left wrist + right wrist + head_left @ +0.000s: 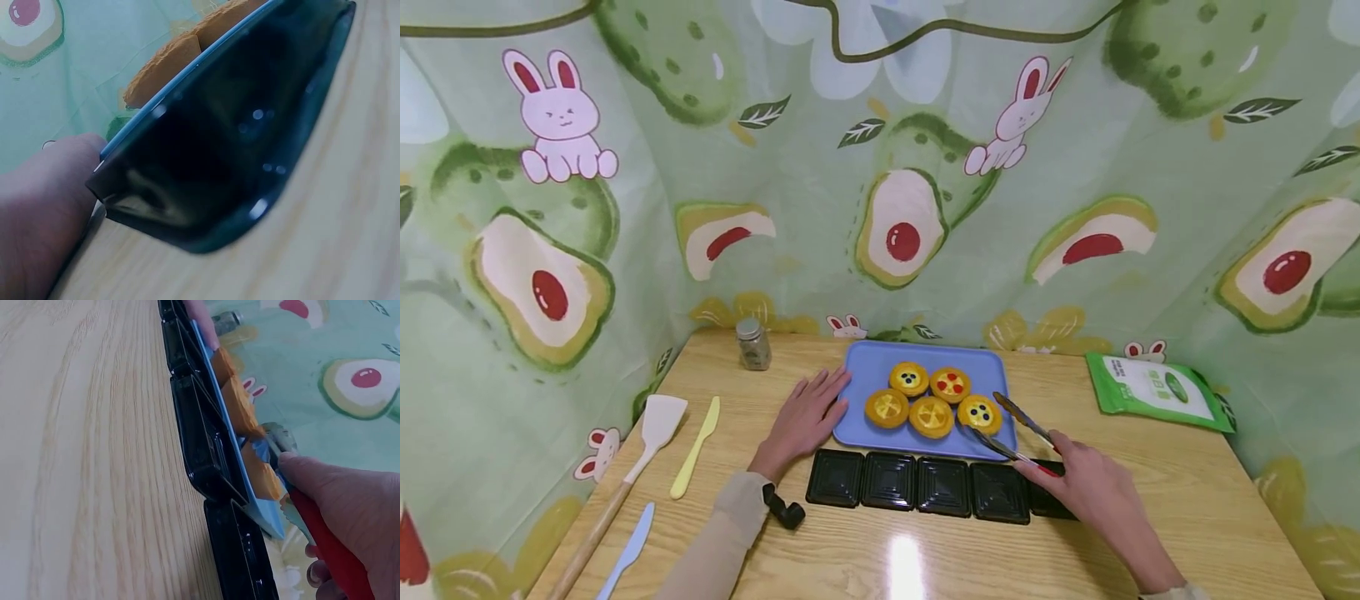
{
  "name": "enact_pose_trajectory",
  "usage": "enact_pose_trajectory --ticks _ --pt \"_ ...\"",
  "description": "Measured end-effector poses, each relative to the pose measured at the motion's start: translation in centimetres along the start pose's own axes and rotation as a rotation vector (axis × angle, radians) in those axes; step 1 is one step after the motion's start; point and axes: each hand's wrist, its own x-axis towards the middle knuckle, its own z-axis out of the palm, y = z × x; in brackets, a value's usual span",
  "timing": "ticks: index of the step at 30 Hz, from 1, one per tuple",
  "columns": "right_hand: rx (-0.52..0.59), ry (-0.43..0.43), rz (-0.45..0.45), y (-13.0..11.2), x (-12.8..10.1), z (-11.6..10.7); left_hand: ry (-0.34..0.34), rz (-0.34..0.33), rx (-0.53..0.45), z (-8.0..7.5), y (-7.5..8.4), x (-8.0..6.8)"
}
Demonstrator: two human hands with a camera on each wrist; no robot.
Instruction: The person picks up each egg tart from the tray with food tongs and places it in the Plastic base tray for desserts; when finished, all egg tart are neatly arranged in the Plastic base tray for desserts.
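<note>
Five small tarts sit on a blue tray (857, 433) in front of you on a wooden table (1150, 517). Your right hand (1093, 487) grips red-handled tongs (1015, 432), whose tips are spread on either side of the tart with dark dots (979, 412) at the tray's right front corner. Your left hand (805, 419) lies flat, fingers straight, against the tray's left edge. Just in front of the tray runs a row of black plastic trays (917, 483). Left of you lie a spatula (651, 437), a yellow knife (696, 448) and a pale blue knife (628, 550). A spice jar (752, 343) stands near the back, and a green pouch (1153, 390) lies at far right.
</note>
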Motion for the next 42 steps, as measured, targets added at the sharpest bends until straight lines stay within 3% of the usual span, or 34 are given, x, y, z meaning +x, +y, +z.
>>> enact_pose_trajectory --ticks 9,16,33,42 --pt "-0.023 0.016 -0.031 -0.9 1.1 0.9 0.008 -0.027 -0.007 -0.2 -0.2 -0.2" --pt "-0.040 -0.029 0.027 -0.7 0.6 0.9 -0.020 -0.004 -0.029 0.3 0.5 -0.1" --pt "-0.058 -0.011 -0.004 -1.0 0.9 0.9 -0.007 -0.015 -0.015 0.3 0.0 0.0" --pt "-0.073 0.050 -0.038 -1.2 0.8 1.3 -0.026 -0.032 -0.003 0.2 -0.1 0.1"
